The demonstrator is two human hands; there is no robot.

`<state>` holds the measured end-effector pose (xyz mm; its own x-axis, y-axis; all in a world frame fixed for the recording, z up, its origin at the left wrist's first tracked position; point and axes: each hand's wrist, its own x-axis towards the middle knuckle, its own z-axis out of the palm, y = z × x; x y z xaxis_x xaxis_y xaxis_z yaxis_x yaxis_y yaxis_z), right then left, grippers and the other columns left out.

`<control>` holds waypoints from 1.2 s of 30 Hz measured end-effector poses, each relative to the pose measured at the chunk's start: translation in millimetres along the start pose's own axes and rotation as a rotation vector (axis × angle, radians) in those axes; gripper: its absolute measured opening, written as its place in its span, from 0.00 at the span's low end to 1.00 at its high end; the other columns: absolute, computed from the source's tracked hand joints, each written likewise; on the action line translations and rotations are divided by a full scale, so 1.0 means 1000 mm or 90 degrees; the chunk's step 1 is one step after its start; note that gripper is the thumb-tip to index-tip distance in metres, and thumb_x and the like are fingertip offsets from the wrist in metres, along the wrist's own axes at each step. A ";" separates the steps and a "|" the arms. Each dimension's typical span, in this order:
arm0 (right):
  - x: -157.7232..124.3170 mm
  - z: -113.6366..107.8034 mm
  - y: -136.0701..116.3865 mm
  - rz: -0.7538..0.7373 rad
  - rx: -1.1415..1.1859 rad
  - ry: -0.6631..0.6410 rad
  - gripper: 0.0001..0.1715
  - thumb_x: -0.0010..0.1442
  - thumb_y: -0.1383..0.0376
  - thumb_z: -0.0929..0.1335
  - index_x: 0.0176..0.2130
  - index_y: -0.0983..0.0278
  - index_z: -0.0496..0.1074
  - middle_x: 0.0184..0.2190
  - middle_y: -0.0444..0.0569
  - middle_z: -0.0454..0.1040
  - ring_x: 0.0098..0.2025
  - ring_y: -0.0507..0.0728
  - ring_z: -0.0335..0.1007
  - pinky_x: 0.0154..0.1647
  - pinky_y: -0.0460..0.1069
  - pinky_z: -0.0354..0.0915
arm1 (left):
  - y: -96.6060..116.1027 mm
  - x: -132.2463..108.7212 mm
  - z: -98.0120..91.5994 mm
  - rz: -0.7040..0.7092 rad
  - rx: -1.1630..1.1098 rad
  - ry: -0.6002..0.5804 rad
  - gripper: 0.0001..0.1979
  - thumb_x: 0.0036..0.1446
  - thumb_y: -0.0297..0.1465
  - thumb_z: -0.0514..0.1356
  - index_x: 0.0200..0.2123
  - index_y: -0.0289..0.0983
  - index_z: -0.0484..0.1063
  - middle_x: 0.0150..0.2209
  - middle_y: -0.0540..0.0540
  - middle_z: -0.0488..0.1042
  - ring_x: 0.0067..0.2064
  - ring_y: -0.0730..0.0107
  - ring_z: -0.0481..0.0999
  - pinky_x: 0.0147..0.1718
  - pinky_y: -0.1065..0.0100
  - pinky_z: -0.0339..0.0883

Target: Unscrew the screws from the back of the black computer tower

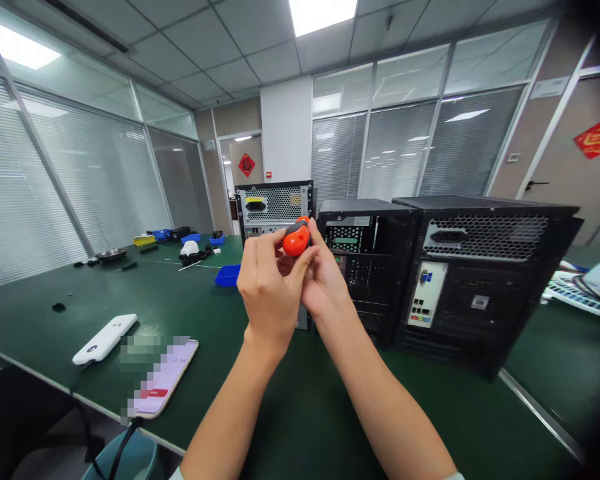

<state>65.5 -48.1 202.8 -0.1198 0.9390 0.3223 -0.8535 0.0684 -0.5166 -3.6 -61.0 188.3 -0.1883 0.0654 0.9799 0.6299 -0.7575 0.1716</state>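
Observation:
A red and black screwdriver point(297, 239) is pinched between both of my hands, the round end of its handle turned towards me. My left hand point(266, 280) closes on it from the left. My right hand point(324, 270) has its fingers closed around the right side. Directly beyond the hands stands a computer case point(280, 193), its rear panel facing me with a power socket and a mesh grille. The screwdriver is in front of that panel's upper right edge. My hands hide its shaft and tip, so I cannot tell whether it touches a screw.
Two more computer cases, an open black one point(365, 220) and a larger black one point(480, 267), stand to the right. A blue tray point(228, 275) lies left of my hands. A white power bank point(106, 339) and a phone point(167, 380) with cables lie near the table's left edge.

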 end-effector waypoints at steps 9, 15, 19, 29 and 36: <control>0.000 -0.003 -0.002 -0.012 0.037 0.010 0.14 0.51 0.55 0.71 0.26 0.63 0.70 0.22 0.40 0.72 0.23 0.49 0.66 0.35 0.49 0.69 | -0.005 -0.004 0.006 0.018 -0.027 0.038 0.16 0.50 0.39 0.64 0.40 0.36 0.71 0.37 0.46 0.74 0.38 0.70 0.74 0.32 0.70 0.70; -0.001 -0.001 -0.001 -0.040 0.062 -0.016 0.12 0.52 0.57 0.71 0.26 0.62 0.71 0.22 0.40 0.72 0.23 0.48 0.65 0.34 0.47 0.69 | -0.003 0.000 0.006 0.041 -0.030 0.024 0.15 0.52 0.38 0.63 0.40 0.36 0.71 0.33 0.48 0.75 0.33 0.73 0.73 0.32 0.71 0.69; -0.006 0.000 0.002 -0.047 0.063 -0.035 0.12 0.56 0.56 0.68 0.28 0.62 0.73 0.23 0.41 0.73 0.27 0.51 0.68 0.39 0.50 0.70 | -0.004 0.001 0.006 0.069 -0.033 0.030 0.16 0.51 0.37 0.64 0.40 0.33 0.72 0.33 0.47 0.75 0.33 0.73 0.73 0.31 0.71 0.69; -0.007 -0.008 0.007 -0.045 0.099 -0.033 0.18 0.64 0.60 0.62 0.28 0.63 0.74 0.23 0.43 0.75 0.28 0.50 0.70 0.43 0.48 0.70 | -0.009 0.003 0.004 0.079 -0.041 0.017 0.14 0.52 0.37 0.63 0.40 0.34 0.72 0.32 0.47 0.75 0.31 0.74 0.72 0.31 0.72 0.68; -0.010 -0.003 0.003 -0.043 0.125 0.001 0.20 0.65 0.63 0.59 0.29 0.63 0.75 0.23 0.44 0.76 0.27 0.48 0.70 0.38 0.42 0.69 | -0.009 0.006 0.003 0.122 -0.052 -0.004 0.13 0.53 0.34 0.63 0.41 0.34 0.72 0.34 0.46 0.76 0.34 0.73 0.73 0.33 0.72 0.69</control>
<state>65.3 -56.6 195.8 -0.0586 0.9352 0.3493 -0.9419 0.0641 -0.3296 -7.9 -52.0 193.0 -0.0659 -0.0813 0.9945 0.5909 -0.8063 -0.0268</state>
